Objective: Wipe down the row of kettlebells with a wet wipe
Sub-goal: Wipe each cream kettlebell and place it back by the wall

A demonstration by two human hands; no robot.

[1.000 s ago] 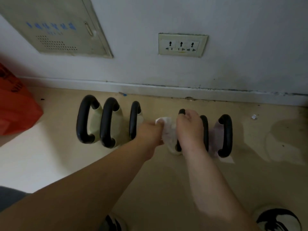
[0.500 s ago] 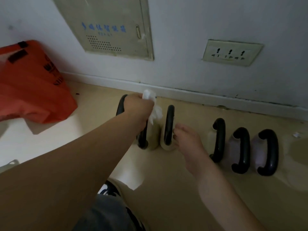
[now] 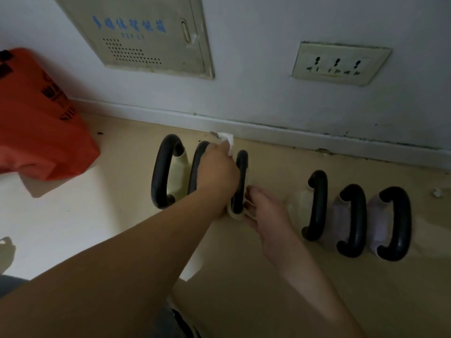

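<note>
Wipe (image 3: 227,140) sits gripped in the left hand (image 3: 217,174) beside the third kettlebell (image 3: 242,167); right hand (image 3: 264,212) touches its base, fingers seemingly loose.

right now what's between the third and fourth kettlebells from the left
Head view: the right hand, touching the third kettlebell; otherwise bare floor before the fourth kettlebell.
</note>
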